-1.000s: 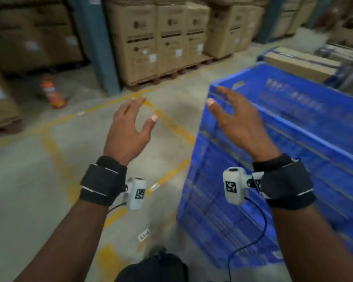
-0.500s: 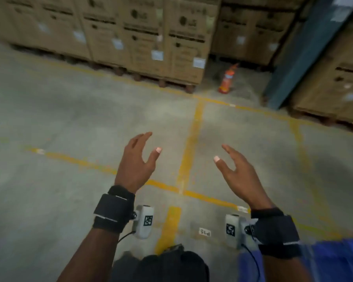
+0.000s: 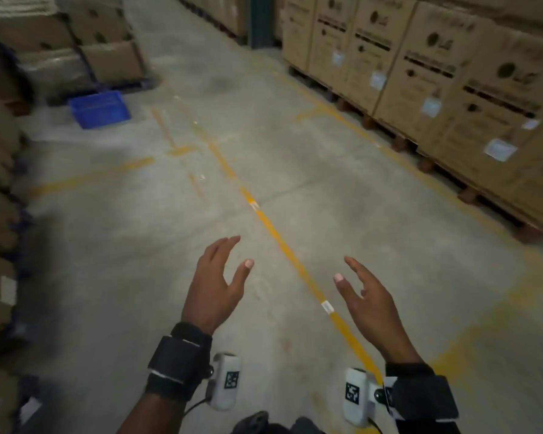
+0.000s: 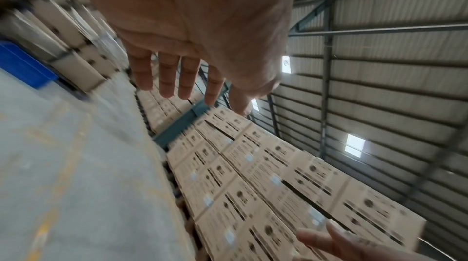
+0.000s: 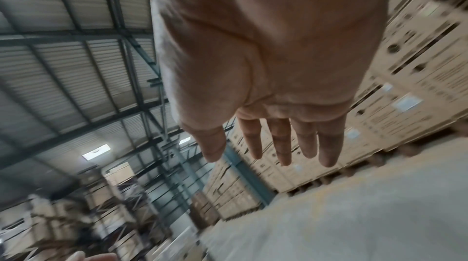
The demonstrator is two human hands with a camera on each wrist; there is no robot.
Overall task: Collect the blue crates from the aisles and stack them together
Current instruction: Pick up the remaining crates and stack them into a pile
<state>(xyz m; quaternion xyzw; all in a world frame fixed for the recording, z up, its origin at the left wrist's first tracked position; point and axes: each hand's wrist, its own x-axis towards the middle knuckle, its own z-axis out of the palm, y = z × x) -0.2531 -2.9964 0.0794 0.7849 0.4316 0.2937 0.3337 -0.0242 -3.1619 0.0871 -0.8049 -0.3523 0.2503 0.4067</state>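
I see my left hand [image 3: 212,292] and right hand [image 3: 369,303] held out over the floor [image 3: 295,170], each grip loose, fingers spread, holding nothing. A blue crate [image 3: 99,109] sits far ahead on the left beside stacked boxes [image 3: 107,54].

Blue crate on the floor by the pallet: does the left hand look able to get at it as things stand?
Probably not yet. The blue crate sits far up the aisle, well beyond the left hand, which is open, empty and raised near the body. Bare concrete floor lies between them, so nothing blocks the walk over.
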